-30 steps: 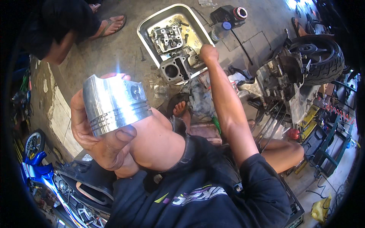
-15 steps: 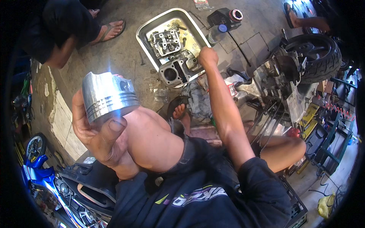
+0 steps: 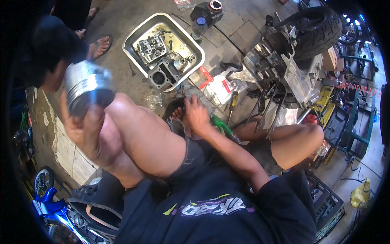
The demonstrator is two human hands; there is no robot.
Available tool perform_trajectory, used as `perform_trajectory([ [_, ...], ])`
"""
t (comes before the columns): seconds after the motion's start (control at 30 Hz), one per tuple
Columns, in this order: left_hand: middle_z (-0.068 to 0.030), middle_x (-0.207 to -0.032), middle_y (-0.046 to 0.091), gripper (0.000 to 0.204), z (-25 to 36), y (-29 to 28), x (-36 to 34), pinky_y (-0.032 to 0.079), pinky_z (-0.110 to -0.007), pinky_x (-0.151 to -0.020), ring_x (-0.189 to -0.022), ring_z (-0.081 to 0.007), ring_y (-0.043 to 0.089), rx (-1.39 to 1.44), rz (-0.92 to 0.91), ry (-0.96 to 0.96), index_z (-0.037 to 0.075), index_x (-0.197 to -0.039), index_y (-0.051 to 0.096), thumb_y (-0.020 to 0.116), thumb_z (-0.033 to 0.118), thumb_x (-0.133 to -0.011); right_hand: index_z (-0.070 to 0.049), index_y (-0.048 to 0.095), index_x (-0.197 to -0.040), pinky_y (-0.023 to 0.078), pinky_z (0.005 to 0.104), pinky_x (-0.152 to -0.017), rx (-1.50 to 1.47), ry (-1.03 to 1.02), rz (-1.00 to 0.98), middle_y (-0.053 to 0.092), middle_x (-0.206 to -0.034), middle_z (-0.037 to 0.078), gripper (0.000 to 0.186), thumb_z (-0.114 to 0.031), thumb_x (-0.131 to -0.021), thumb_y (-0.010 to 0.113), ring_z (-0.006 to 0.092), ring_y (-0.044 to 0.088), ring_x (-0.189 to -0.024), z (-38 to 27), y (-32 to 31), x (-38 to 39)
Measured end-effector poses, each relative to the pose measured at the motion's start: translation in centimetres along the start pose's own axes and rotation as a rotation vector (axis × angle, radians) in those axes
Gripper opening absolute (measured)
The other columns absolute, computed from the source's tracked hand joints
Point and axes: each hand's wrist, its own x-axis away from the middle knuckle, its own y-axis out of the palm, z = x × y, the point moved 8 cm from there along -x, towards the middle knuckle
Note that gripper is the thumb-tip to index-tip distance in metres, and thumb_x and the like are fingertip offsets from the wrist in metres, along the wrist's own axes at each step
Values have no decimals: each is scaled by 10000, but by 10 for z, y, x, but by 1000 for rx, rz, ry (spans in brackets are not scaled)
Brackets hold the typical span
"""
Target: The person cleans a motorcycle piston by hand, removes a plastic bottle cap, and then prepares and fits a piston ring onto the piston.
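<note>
My left hand (image 3: 83,136) grips a shiny aluminum piston (image 3: 89,85), raised and slightly blurred at the left. My right hand (image 3: 195,114) is down beside my foot, fingers curled onto a crumpled grey rag (image 3: 187,91). Just right of it lies a green air tool (image 3: 221,127) with a screwdriver (image 3: 232,106) behind. Beyond my knees, a metal tray (image 3: 200,55) holds a cylinder head (image 3: 151,49), a cylinder block (image 3: 161,75) and small bolts.
A dismantled engine with a rear wheel (image 3: 315,32) stands at right, near tool boxes (image 3: 349,122). A bottle (image 3: 199,30) and black container (image 3: 205,12) sit behind the tray. Another person's sandaled foot (image 3: 99,46) is upper left. A blue motorbike (image 3: 50,203) stands lower left.
My right hand has left the tray's right edge and come down toward me onto the rag. The piston in my left hand has shifted left and tilted. The whole view has shifted.
</note>
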Motion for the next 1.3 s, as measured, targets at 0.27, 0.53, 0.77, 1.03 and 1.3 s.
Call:
perform_trajectory([
  [0.27,-157,-1113,671,542,34,53,8,466,-317,-973,-1001,-189,654,-13,-272,287,-77,-1282,544,752,17,-790,36,649,-980,592,445,-675,-130,-57,-176,670,-916,247,211,-92,-870,522,374,709,-786,39,59,20],
  [0.53,-137,-1127,658,518,42,57,28,455,-297,-960,-1011,-175,632,-158,-226,321,-78,-1293,533,732,43,-830,-3,628,-921,580,493,-654,-293,17,-43,648,-909,221,134,-84,-869,533,387,689,-856,34,21,33],
  [0.77,-129,-1112,639,437,47,71,28,412,-295,-1002,-1052,-176,590,-206,-224,387,-88,-1265,551,695,45,-874,-19,637,-839,554,503,-611,-183,-8,-57,614,-812,180,119,-134,-831,606,426,660,-826,71,79,43],
  [1.03,-151,-1153,637,291,53,45,30,364,-371,-1071,-1112,-214,573,-108,-233,391,-63,-1179,595,634,15,-901,-20,593,-895,500,455,-696,-731,-20,-333,653,-752,162,315,-238,-752,770,360,654,-764,43,53,32],
  [1.3,-151,-1182,631,255,54,-4,11,357,-387,-1088,-1155,-224,557,-195,-159,428,-60,-1168,613,615,44,-935,-26,502,-1063,440,340,-834,-1096,-102,-558,570,-938,95,204,-63,-879,579,187,543,-908,-11,76,58],
])
